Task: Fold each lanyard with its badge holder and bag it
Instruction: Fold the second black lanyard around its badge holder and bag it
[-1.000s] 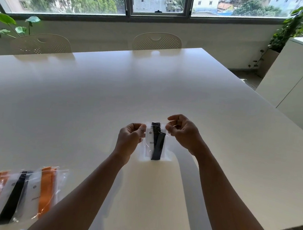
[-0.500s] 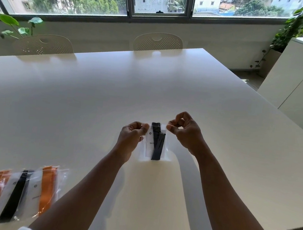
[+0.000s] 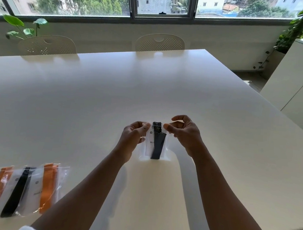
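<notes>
From the head camera, a clear bag (image 3: 154,145) stands upright on the white desk (image 3: 112,97), its lower edge touching the surface. Inside it are a folded black lanyard (image 3: 157,144) and a white badge holder (image 3: 149,141) with partly readable print, set just left of the lanyard.

The left hand (image 3: 133,137) has a pinching grip on the bag's top left corner, thumb and fingers curled on the plastic. The right hand (image 3: 185,133) pinches the top right corner between thumb and forefinger, its other fingers loosely curled above the bag.

Well to the left of the bag and nearer the person, three filled bags (image 3: 20,188) lie flat on the desk, overlapping in a row: orange, black, orange.

Beyond the bag, two perforated chairs (image 3: 160,42) stand at the desk's far edge.
</notes>
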Demonstrator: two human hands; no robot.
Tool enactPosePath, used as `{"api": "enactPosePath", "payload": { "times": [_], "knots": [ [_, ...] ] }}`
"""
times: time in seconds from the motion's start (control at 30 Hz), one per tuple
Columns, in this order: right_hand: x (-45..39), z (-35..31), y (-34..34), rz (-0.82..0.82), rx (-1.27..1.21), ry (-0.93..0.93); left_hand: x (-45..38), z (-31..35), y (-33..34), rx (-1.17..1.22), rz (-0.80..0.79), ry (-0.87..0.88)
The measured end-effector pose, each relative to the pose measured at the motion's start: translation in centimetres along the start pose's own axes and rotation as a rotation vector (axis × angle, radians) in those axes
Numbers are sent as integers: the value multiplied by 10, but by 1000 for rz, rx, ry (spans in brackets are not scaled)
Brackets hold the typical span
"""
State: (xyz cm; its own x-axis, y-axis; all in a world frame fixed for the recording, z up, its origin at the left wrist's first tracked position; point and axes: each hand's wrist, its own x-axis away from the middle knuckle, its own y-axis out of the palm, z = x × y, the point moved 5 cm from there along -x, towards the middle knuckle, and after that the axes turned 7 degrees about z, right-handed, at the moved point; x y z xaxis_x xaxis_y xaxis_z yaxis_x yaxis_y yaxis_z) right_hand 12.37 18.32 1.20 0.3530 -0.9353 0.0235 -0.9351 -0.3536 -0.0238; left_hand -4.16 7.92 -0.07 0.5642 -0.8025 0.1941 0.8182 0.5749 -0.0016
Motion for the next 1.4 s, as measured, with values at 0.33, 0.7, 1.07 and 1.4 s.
{"api": "enactPosePath", "payload": {
  "times": [0.33, 0.7, 1.07, 1.4],
  "knots": [
    [1, 1, 5, -3, 1, 15, 2, 2, 6, -134, 31, 59],
    [2, 0, 9, -60, -137, 73, 11, 6, -2, -32, 87, -25],
    [11, 4, 7, -116, -167, 74, 31, -7, -7, 50, 165, -60],
    [22, 6, 16, -165, -85, 87, 42, -9, -21, 127, 171, -77]
  ]
}}
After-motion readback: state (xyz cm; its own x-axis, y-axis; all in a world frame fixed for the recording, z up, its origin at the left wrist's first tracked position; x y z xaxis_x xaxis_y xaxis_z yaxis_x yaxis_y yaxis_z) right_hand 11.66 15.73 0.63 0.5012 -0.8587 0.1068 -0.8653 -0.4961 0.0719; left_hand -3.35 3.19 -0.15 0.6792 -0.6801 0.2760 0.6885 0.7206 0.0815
